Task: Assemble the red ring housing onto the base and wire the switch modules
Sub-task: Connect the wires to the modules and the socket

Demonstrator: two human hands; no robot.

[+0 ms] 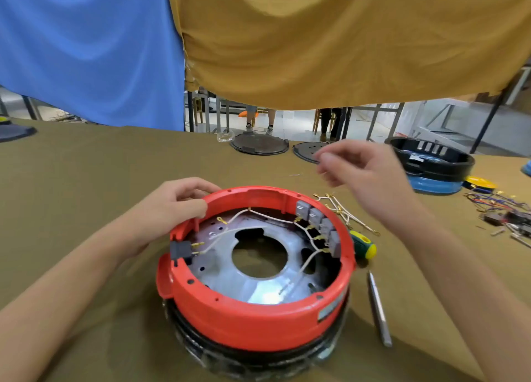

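Both hands are over the work: the left hand (172,206) grips the far-left rim of the red ring housing (258,318), fingers curled over the edge and thumb pressing inside. The right hand (362,174) hovers above the surface (100,180), far right of the housing, its fingers loosely curled with thumb and forefinger close together; motion blur makes it impossible to tell whether they pinch anything.

That housing sits on the black base (258,361), near the centre of the surface. Inside it lies a silver metal plate (258,289) with a round central hole. 4 grey switch modules (319,223) line the inner right wall, with white wires (307,238) running from them across the plate. A black connector block (180,250) is fitted at the left wall.

Just right of the housing lies a screwdriver with a green and yellow handle (363,245), and nearer, a metal rod (379,309). Loose white wires with gold terminals (344,212) lie beyond the screwdriver. At the far right stands a black and blue housing (434,166).
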